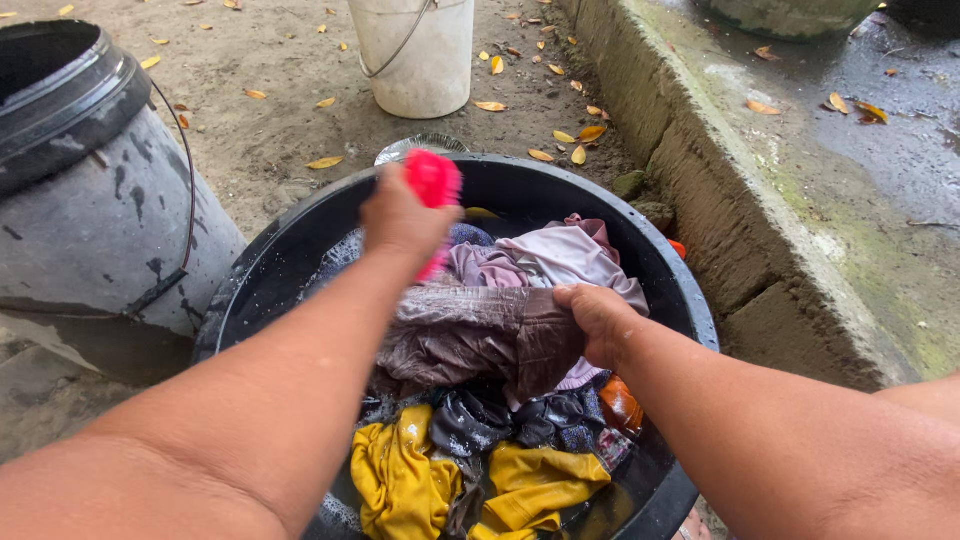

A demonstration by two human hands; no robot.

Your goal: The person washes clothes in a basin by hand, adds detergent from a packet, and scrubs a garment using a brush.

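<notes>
We leaned over a wide black basin (700,310) set on the bare dirt ground (270,120), its rim low enough for both arms to reach in. Our left hand (400,215) was closed around a bright pink scrubbing brush (433,180), blurred above the wash, while our right hand (598,322) pinched a fold of the wet brownish garment (470,335), apparently pinning it taut over the heap so it lay flat for the bristles. Yellow cloth (400,480) and darker pieces soaked beneath it. A grey drum (90,240) stood just beside the basin, a white bucket (415,60) beyond, a concrete kerb (740,190) alongside.
</notes>
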